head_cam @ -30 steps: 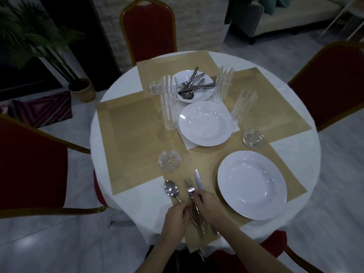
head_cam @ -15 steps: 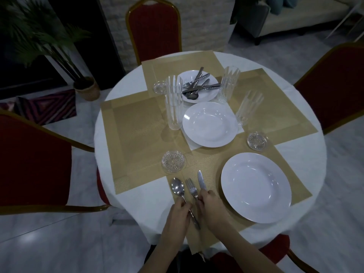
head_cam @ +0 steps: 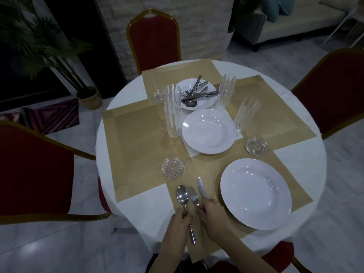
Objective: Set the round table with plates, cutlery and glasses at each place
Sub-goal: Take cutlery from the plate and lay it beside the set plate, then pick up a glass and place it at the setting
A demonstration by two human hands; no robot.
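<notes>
On the near gold placemat (head_cam: 212,170) lie a spoon (head_cam: 182,196), a fork (head_cam: 193,197) and a knife (head_cam: 201,187), side by side left of a white plate (head_cam: 255,194). My left hand (head_cam: 177,225) pinches the spoon's handle. My right hand (head_cam: 213,214) holds the fork and knife handles, covering them. In the table's middle sit a second white plate (head_cam: 208,131) and a smaller plate (head_cam: 204,99) piled with loose cutlery (head_cam: 197,92). Three tall clear glasses (head_cam: 173,111) (head_cam: 227,89) (head_cam: 246,113) stand around them.
Glass coasters (head_cam: 173,168) (head_cam: 256,146) (head_cam: 159,95) lie on the mats. The round table (head_cam: 301,160) has a white cloth. Red chairs stand at the far side (head_cam: 155,40), left (head_cam: 33,170) and right (head_cam: 334,91). A potted plant (head_cam: 89,95) is far left.
Both hands have slid the spoon, fork and knife slightly on the mat, straightening them into a neater row; the head view has shifted a little.
</notes>
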